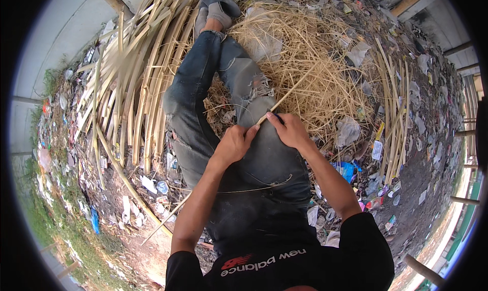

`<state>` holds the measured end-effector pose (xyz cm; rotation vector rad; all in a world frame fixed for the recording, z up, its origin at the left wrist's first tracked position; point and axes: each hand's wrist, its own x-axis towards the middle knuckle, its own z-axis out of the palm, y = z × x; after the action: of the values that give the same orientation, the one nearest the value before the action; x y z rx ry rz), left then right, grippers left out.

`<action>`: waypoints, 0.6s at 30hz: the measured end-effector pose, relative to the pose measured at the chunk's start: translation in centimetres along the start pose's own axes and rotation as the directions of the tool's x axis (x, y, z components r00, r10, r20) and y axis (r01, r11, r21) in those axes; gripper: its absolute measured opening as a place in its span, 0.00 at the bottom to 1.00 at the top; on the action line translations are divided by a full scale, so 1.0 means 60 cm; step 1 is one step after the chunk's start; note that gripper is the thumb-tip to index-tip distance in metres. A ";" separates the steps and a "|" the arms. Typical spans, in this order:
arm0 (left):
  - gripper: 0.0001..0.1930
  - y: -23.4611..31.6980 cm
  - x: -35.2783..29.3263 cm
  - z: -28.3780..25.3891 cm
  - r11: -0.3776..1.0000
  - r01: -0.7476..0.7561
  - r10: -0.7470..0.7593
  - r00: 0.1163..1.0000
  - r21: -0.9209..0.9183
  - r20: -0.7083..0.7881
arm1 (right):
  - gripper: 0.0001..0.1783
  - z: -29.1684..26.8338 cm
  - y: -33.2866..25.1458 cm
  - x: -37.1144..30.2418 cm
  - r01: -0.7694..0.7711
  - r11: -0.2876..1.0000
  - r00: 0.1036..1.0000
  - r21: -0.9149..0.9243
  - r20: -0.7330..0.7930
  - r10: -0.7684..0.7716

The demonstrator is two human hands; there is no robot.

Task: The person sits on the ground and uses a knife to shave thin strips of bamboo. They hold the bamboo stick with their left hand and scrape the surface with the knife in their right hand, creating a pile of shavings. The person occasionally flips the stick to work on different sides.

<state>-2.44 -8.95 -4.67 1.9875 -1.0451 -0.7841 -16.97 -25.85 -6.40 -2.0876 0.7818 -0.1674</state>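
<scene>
You hold 1 long, slender, pale tan strip (292, 90), woody-looking and nearly straight. It slants across your dark jeans (279, 161): the far end juts out to their right, the near end emerges to their left. Its middle stretch is partly hidden, so whether it touches them can't be told.

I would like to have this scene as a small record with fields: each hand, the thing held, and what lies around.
Left-hand grip: closed on a thin pale strip
Right-hand grip: closed at the same strip, thumb against it; anything hidden inside, cannot tell
Strip position: slanting above the worn jeans, free end toward upper right
Left of legs: many long split strips
Right of legs: heap of shavings; beyond it, smaller row of strips
Ground: scattered litter, including blue wrapper
</scene>
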 end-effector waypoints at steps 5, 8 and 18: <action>0.29 0.011 -0.006 -0.009 1.000 0.005 -0.005 0.999 -0.013 0.036 | 0.36 -0.021 0.019 0.019 -0.194 0.950 0.965 0.244 0.219 0.141; 0.33 0.014 -0.009 -0.010 0.998 0.002 0.000 1.000 -0.055 0.030 | 0.35 -0.032 0.016 0.021 -0.349 0.879 0.899 0.325 0.382 0.215; 0.32 0.002 -0.009 0.015 0.995 0.090 -0.091 0.996 -0.031 -0.017 | 0.38 0.004 -0.012 -0.017 0.030 0.986 0.995 -0.165 -0.085 -0.045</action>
<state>-3.45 -8.84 -4.96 2.0240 -0.9331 -0.8236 -17.30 -24.78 -5.82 -2.2637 0.8334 -0.2236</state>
